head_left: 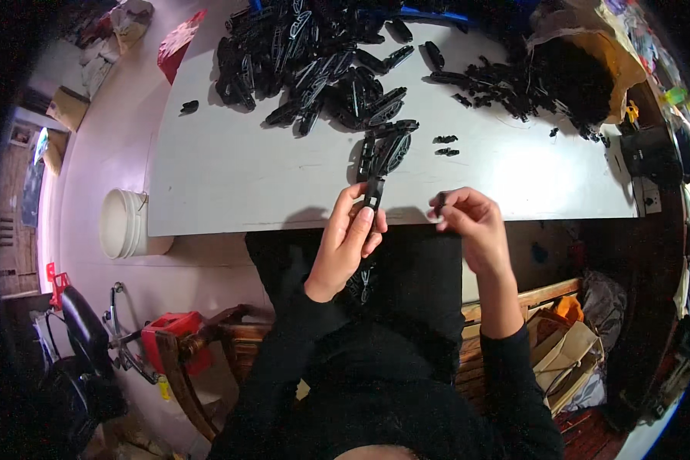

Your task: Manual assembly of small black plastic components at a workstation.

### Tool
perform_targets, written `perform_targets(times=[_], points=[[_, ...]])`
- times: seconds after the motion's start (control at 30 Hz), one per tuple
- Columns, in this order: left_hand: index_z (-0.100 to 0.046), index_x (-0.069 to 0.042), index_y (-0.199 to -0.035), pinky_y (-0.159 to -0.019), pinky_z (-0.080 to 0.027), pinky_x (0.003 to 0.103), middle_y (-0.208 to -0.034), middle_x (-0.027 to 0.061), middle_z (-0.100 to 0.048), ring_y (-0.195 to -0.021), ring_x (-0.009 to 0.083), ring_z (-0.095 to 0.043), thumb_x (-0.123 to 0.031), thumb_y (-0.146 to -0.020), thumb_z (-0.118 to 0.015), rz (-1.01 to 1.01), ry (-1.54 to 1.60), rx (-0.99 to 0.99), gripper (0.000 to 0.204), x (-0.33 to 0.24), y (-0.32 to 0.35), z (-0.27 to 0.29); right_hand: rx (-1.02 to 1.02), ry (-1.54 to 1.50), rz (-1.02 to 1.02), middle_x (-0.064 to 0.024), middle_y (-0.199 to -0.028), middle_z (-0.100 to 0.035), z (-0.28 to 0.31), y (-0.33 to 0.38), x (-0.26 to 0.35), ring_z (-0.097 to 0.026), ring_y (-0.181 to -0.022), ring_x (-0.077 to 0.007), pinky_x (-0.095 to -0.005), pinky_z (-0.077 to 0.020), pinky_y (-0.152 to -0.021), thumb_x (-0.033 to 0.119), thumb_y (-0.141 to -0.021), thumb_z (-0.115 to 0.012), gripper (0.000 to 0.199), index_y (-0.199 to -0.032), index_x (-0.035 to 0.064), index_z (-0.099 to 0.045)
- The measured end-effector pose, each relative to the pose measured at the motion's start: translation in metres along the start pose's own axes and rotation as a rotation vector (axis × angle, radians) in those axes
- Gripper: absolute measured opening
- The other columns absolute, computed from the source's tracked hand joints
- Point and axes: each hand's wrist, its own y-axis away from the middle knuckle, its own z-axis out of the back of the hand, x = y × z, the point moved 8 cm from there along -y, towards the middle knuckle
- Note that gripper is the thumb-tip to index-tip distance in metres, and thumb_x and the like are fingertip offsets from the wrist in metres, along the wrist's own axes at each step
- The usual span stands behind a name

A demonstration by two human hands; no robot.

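My left hand is closed round a long black plastic part, held upright at the table's near edge with the thumb pressed on its lower end. To its right my right hand pinches a small black plastic piece between thumb and fingertips; its exact shape is too small to tell. Just beyond the left hand lie a few black parts, one of them an oval ribbed part. Two small black pieces lie apart on the white table. More black parts rest on my lap.
A large heap of black plastic parts covers the table's far middle. At the far right, small black pieces spill from an open bag. A white bucket stands left of the table. Wooden seating is on my left, cardboard on my right.
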Motion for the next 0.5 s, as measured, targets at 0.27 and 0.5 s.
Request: perform_targets(times=[0.27,0.5], points=[[-0.027,-0.004,-0.137,-0.081,-0.041,0.023,-0.103,0.0062,-0.049,-0.089,0.0091,-0.048,-0.023,-0.097,-0.037,-0.123,-0.301,-0.016,0.046,-0.01,0.007,-0.003,0.141,-0.024,-0.139,-0.0038,-0.073,-0.061,-0.064,0.019,-0.018,-0.055,-0.056,-0.0084,-0.0174,-0.039,-0.047,0.008,-0.08,-0.062,0.007,-0.082,0.0023,-0.057],[-0.022,-0.003,-0.14,-0.074,-0.037,0.021,-0.112,0.0045,-0.048,-0.087,0.0097,-0.044,-0.024,-0.096,-0.031,-0.095,-0.352,0.02,0.049,-0.012,0.008,-0.003,0.272,0.193,-0.143,-0.0042,-0.079,-0.06,-0.069,0.022,-0.016,-0.055,-0.061,-0.007,-0.0184,-0.0409,-0.05,0.003,-0.08,-0.057,0.005,-0.083,0.0,-0.055]])
